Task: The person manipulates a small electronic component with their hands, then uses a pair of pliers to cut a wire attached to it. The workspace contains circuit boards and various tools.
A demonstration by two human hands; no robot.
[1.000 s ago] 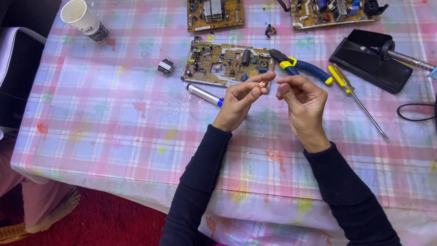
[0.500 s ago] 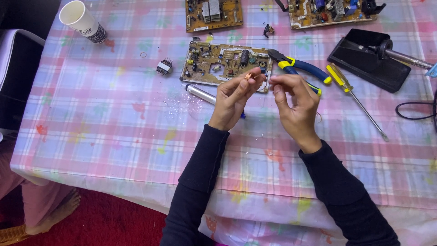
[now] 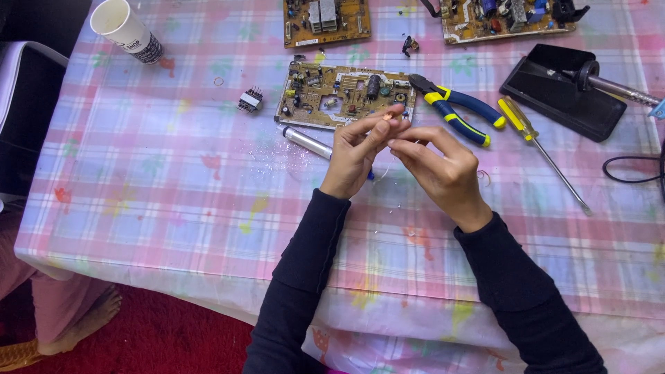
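My left hand (image 3: 357, 149) and my right hand (image 3: 440, 170) meet above the table, fingertips pinched together on a tiny copper-coloured part (image 3: 390, 119). Both hands hover just in front of a tan circuit board (image 3: 325, 93) lying flat on the checked tablecloth (image 3: 152, 180). A silver pen-shaped tool (image 3: 305, 142) lies under my left hand, its far end hidden by the wrist. Blue and yellow pliers (image 3: 460, 111) rest just right of the board.
A yellow-handled screwdriver (image 3: 540, 145) and a black soldering stand with an iron (image 3: 568, 93) sit at the right. Two more circuit boards (image 3: 325, 21) (image 3: 506, 17) lie at the back. A paper cup (image 3: 125, 28) stands far left, a small black component (image 3: 250, 100) near the board.
Both hands have drifted slightly left and toward the board, keeping the small part pinched between the fingertips. Nothing on the table has moved.
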